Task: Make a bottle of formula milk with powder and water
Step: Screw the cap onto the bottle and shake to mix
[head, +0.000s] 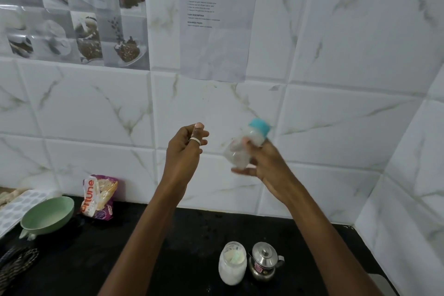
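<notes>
My right hand grips a clear baby bottle with a blue cap, raised in front of the tiled wall and tilted, cap up to the right. The bottle is blurred and looks milky inside. My left hand is raised beside it, apart from it, fingers loosely curled with nothing in them, a ring on one finger. Down on the black counter stands a jar of white powder with a clear lid, and right of it a small steel lidded pot.
A green bowl sits at the counter's left, with a purple and orange packet leaning on the wall behind it. A patterned white tray lies at the far left. A printed sheet hangs on the wall.
</notes>
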Demonstrator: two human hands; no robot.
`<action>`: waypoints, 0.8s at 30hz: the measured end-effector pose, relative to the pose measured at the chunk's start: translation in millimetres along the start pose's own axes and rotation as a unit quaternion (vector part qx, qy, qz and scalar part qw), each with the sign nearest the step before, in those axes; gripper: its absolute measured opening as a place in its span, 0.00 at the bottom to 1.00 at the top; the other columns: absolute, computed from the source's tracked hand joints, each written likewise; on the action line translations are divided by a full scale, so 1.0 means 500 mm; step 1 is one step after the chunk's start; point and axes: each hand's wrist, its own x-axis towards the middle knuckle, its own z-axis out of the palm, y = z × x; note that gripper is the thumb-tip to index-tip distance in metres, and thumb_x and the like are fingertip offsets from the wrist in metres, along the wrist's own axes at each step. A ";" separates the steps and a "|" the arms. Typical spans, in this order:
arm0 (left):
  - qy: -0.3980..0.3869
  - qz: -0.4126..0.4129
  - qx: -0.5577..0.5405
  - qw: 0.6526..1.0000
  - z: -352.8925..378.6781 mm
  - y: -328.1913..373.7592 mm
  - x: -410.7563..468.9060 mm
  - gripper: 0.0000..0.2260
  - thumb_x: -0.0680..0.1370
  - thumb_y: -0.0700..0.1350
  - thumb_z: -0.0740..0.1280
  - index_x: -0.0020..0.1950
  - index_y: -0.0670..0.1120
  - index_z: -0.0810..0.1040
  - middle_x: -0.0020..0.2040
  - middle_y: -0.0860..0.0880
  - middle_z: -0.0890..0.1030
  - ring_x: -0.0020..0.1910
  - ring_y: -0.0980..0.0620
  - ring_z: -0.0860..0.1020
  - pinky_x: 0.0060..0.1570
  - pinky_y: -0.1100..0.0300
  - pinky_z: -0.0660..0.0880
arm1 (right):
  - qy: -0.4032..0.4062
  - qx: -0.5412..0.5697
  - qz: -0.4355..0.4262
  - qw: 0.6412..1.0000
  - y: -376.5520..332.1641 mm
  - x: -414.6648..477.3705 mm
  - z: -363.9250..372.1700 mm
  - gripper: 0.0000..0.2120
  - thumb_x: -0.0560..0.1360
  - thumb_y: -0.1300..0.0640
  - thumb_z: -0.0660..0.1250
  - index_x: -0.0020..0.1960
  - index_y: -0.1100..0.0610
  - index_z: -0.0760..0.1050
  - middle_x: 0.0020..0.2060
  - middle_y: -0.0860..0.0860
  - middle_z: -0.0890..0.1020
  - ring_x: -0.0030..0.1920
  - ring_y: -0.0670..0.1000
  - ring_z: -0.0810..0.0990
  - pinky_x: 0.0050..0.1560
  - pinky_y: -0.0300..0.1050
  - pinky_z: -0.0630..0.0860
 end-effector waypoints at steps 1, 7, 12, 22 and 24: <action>0.003 -0.001 -0.002 1.000 -0.001 0.000 0.001 0.12 0.85 0.55 0.62 0.60 0.52 0.80 0.53 0.56 0.85 0.50 0.60 0.83 0.55 0.58 0.78 | -0.038 -0.042 0.011 0.998 0.004 -0.004 -0.001 0.31 0.73 0.44 0.72 0.72 0.56 0.70 0.66 0.60 0.80 0.62 0.60 0.83 0.52 0.60 0.85; 0.001 -0.002 0.001 1.000 -0.005 -0.003 -0.004 0.12 0.84 0.57 0.62 0.61 0.52 0.80 0.53 0.56 0.85 0.51 0.60 0.83 0.53 0.61 0.77 | 0.051 0.122 -0.028 0.991 0.001 -0.001 -0.006 0.32 0.74 0.46 0.71 0.74 0.57 0.69 0.65 0.58 0.81 0.62 0.60 0.84 0.51 0.58 0.85; -0.002 -0.003 0.003 1.000 0.000 -0.005 -0.004 0.11 0.85 0.55 0.62 0.61 0.53 0.80 0.53 0.56 0.85 0.49 0.62 0.83 0.52 0.61 0.77 | 0.041 0.113 -0.022 0.993 0.001 -0.001 -0.011 0.29 0.76 0.47 0.71 0.73 0.57 0.70 0.65 0.59 0.81 0.61 0.60 0.84 0.50 0.58 0.85; -0.009 -0.004 0.006 1.000 0.004 -0.010 -0.008 0.11 0.85 0.55 0.62 0.60 0.53 0.80 0.53 0.56 0.85 0.49 0.63 0.83 0.53 0.60 0.78 | 0.094 0.172 -0.045 0.979 0.004 0.003 -0.014 0.32 0.74 0.45 0.70 0.74 0.57 0.69 0.65 0.60 0.81 0.60 0.60 0.85 0.48 0.55 0.85; -0.007 -0.002 0.008 1.000 0.003 -0.009 -0.006 0.10 0.85 0.54 0.62 0.60 0.53 0.80 0.53 0.56 0.85 0.49 0.62 0.83 0.53 0.60 0.77 | 0.040 0.072 -0.015 0.996 0.007 -0.007 -0.006 0.30 0.74 0.45 0.71 0.72 0.55 0.70 0.65 0.60 0.80 0.60 0.59 0.84 0.50 0.58 0.85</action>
